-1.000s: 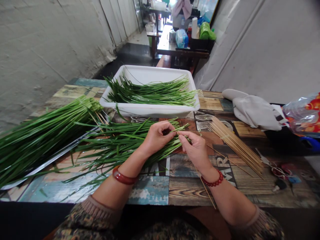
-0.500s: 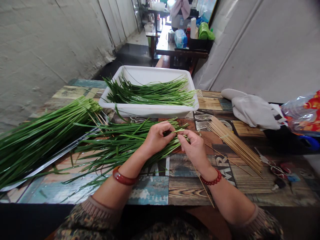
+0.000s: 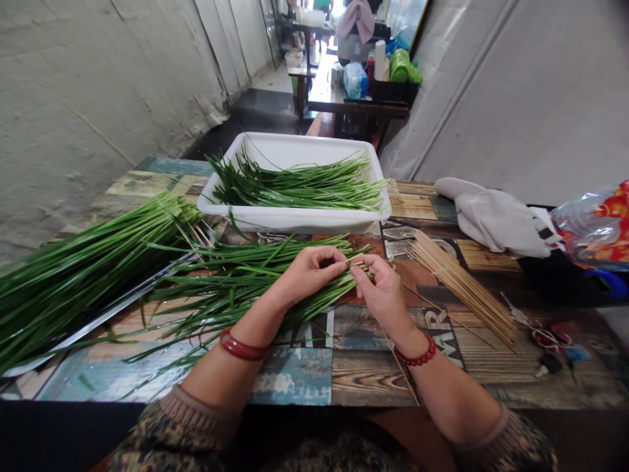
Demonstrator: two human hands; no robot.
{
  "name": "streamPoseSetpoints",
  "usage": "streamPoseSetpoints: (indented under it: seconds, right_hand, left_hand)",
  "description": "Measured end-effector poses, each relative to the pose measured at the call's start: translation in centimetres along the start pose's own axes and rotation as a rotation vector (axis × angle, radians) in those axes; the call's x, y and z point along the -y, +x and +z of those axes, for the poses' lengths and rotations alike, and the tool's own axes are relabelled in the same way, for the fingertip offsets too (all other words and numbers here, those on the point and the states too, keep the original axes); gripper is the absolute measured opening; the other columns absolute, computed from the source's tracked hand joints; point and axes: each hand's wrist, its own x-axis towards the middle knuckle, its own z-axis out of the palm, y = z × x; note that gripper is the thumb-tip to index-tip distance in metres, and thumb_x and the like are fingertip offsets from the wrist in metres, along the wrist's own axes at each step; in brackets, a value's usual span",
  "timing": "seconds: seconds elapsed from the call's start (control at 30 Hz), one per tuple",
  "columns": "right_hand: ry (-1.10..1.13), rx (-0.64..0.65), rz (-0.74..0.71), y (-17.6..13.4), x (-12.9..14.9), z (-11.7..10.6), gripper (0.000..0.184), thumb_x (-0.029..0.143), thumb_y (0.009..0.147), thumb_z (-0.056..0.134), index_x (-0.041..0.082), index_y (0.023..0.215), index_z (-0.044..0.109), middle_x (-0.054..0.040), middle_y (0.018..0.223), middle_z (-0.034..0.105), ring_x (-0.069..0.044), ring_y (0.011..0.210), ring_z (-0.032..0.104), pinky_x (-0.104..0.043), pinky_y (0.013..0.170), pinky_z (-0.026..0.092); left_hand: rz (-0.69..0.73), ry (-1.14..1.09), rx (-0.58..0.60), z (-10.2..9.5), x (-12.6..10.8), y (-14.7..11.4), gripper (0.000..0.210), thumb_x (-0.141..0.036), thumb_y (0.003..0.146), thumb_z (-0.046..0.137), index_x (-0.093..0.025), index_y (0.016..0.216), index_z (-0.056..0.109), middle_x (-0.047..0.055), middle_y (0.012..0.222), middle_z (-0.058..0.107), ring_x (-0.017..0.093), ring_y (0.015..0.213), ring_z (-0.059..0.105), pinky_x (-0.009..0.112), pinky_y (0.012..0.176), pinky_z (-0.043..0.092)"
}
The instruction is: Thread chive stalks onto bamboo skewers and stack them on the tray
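From where I stand, taking the meeting fingertips as the clock's centre and twelve as straight away from the person, the loose green leaves (image 3: 230, 275) spread toward nine o'clock on the tabletop (image 3: 363, 380). Their long axis runs roughly nine to three, with pale ends on the three o'clock side, under and beside the fingers. The left hand (image 3: 314, 265) is nearer: it hovers over the pile, thumb and forefinger pinched on a few pale stems (image 3: 356, 261). The right hand (image 3: 383, 282) faces it, just beside, fingertips narrowed on the same stems. A thin stick (image 3: 400, 367) slants from beneath that hand toward five; I can't tell whether it is gripped.

The pile lies under the left hand and forearm, so leaves crowd that side. Toward eleven, near the pile, sits a white tub (image 3: 295, 219) of similar greens (image 3: 304, 180). Farther out at nine lies a thick bundle of stalks (image 3: 98, 262), with a long shiny strip (image 3: 122, 305) along its near edge. At three lies a bundle of sticks (image 3: 462, 288), a lone stick (image 3: 457, 321) between it and the right hand; scissors (image 3: 521, 314) lie just beyond.
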Motion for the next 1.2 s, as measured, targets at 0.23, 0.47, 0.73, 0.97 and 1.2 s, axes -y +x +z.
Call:
streamPoseSetpoints:
  seconds: [0.23,0.47,0.73,0.97,1.2]
  right_hand:
    - [-0.009,-0.006,-0.011,0.3,-0.6,0.0,0.021,0.039,0.086,0.060,0.018,0.090,0.060,0.0044,0.060,0.057,-0.008,0.044,0.051,-0.020,0.043,0.039]
    - [0.013,-0.006,0.003,0.1,0.1,0.0,0.019,0.036,0.086,0.060,0.017,0.091,0.061,0.0057,0.056,0.053,-0.009,0.044,0.051,-0.019,0.044,0.040]
    - [-0.035,0.022,-0.008,-0.1,0.7,-0.2,0.026,0.037,0.087,0.057,0.016,0.101,0.067,0.0052,0.052,0.054,-0.009,0.043,0.050,-0.020,0.045,0.040]
    - [-0.025,-0.001,-0.013,-0.2,0.5,-0.1,0.026,0.037,0.087,0.058,0.017,0.099,0.068,0.0047,0.052,0.054,-0.010,0.044,0.050,-0.021,0.046,0.041]
    - [-0.030,-0.013,0.003,-0.2,0.6,-0.1,0.026,0.037,0.086,0.059,0.016,0.097,0.068,0.0051,0.051,0.054,-0.009,0.043,0.050,-0.021,0.046,0.041]
  left_hand:
    - [0.076,0.086,0.011,0.1,0.1,0.1,0.022,-0.032,0.081,0.063,-0.012,0.071,0.066,0.003,0.071,0.064,0.013,0.067,0.055,0.023,0.064,0.044]
    - [-0.013,0.001,-0.165,0.2,0.3,0.3,0.018,-0.029,0.076,0.066,-0.012,0.073,0.068,0.003,0.071,0.063,0.012,0.066,0.054,0.022,0.062,0.043]
    - [-0.012,0.011,-0.177,0.5,0.0,0.3,0.017,-0.028,0.074,0.068,-0.012,0.073,0.068,0.002,0.068,0.062,0.011,0.063,0.052,0.020,0.058,0.041]
    - [0.020,0.053,-0.185,0.5,-0.1,0.2,0.018,-0.028,0.079,0.062,-0.012,0.072,0.068,0.003,0.070,0.064,0.012,0.066,0.055,0.021,0.060,0.044]
    - [0.059,0.124,-0.232,0.5,0.0,0.2,0.014,-0.025,0.077,0.065,-0.012,0.070,0.067,0.003,0.069,0.064,0.012,0.064,0.054,0.021,0.060,0.042]
